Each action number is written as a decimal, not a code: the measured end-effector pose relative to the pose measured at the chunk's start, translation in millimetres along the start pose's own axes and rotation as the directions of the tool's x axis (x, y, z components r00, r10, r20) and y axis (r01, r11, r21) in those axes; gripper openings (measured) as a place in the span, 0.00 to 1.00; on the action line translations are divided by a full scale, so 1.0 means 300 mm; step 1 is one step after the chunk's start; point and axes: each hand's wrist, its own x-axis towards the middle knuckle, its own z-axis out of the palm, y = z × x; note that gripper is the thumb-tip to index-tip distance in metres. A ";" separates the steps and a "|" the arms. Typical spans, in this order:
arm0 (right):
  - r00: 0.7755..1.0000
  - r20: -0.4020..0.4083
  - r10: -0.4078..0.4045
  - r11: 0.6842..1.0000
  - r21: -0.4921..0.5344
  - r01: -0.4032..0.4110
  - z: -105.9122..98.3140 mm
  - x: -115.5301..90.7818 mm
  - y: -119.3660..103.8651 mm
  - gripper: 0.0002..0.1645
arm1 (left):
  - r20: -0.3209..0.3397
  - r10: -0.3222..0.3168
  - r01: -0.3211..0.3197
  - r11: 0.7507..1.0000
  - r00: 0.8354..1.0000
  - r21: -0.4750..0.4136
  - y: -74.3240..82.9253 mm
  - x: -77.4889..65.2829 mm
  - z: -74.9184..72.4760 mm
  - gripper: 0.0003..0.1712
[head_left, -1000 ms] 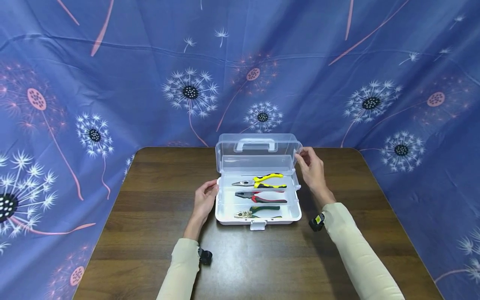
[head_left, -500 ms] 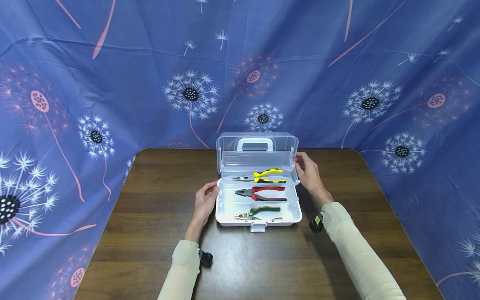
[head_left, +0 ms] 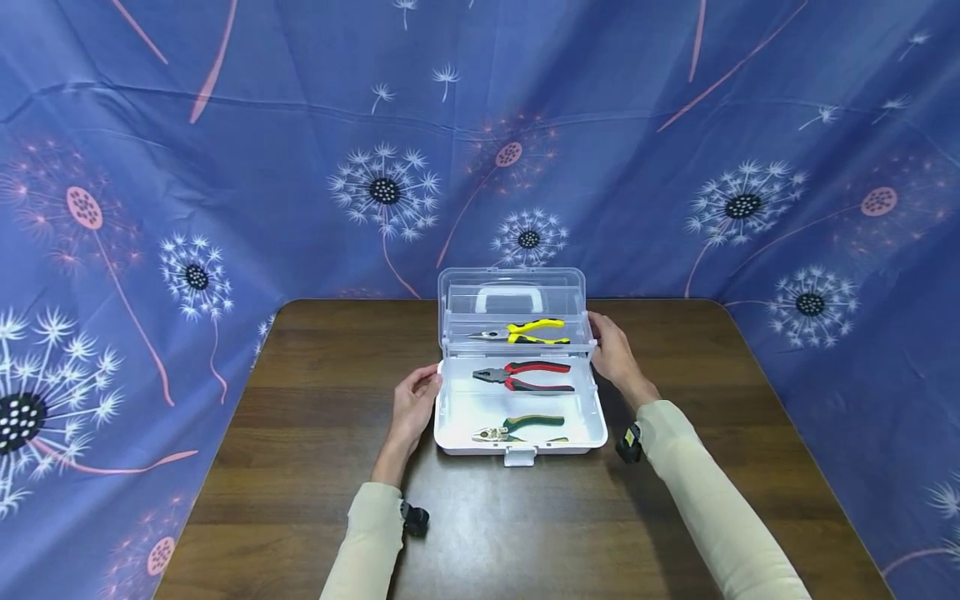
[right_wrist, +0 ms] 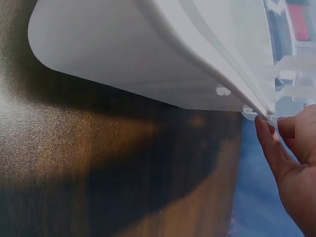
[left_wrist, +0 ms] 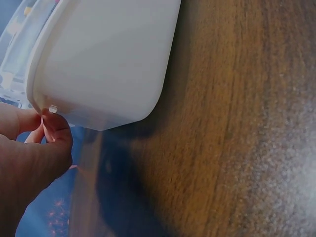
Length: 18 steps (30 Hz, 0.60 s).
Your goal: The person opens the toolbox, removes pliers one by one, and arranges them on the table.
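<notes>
- Cloth point(head_left: 480, 50): blue, printed with dandelions, hanging behind and to both sides of your workspace.
- Table point(head_left: 315, 400): brown wood grain; its far edge runs along the cloth.
- Sleeves point(head_left: 367, 533): pale; your two forearms reach in from the near side, flanking the box.
- Box point(head_left: 457, 407): white, on the table toward the far edge, between your hands, front side toward you.
- Lid point(head_left: 459, 300): clear, raised at the rear of the box.
- Left hand point(head_left: 414, 406): at the left side of the box; your thumb and finger pinch its rim with almost no gap, as the left wrist view shows.
- Right hand point(head_left: 615, 354): at the right side of the lid; your thumb and fingertips close narrowly on clear plastic there.
- Tray point(head_left: 459, 343): clear, at the rear of the box, in front of the lid.
- Yellow pliers point(head_left: 514, 332): in the tray, nose to your left.
- Red pliers point(head_left: 507, 377): at mid-depth of the box, nose left, handles spread; their exact level cannot be told.
- Green pliers point(head_left: 506, 429): nearest you, just behind the front rim, nose left.
- Handle point(head_left: 510, 291): white, on the lid.
- Latch point(head_left: 520, 456): white, at the front centre of the box.
</notes>
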 end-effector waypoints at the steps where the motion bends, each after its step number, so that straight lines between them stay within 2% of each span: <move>1: 1.000 0.005 -0.001 1.000 -0.012 0.001 0.001 0.001 -0.002 0.31 | -0.001 -0.001 0.001 1.000 1.000 -0.001 0.001 -0.001 0.000 0.17; 10: 0.999 0.041 0.017 0.998 -0.060 -0.014 0.003 0.006 -0.001 0.26 | -0.006 -0.006 0.006 1.000 1.000 -0.013 0.001 -0.002 0.000 0.17; 18: 0.993 0.122 0.007 0.997 -0.080 0.003 -0.003 0.011 0.009 0.15 | -0.001 0.016 -0.016 1.000 1.000 -0.020 -0.007 0.002 -0.001 0.17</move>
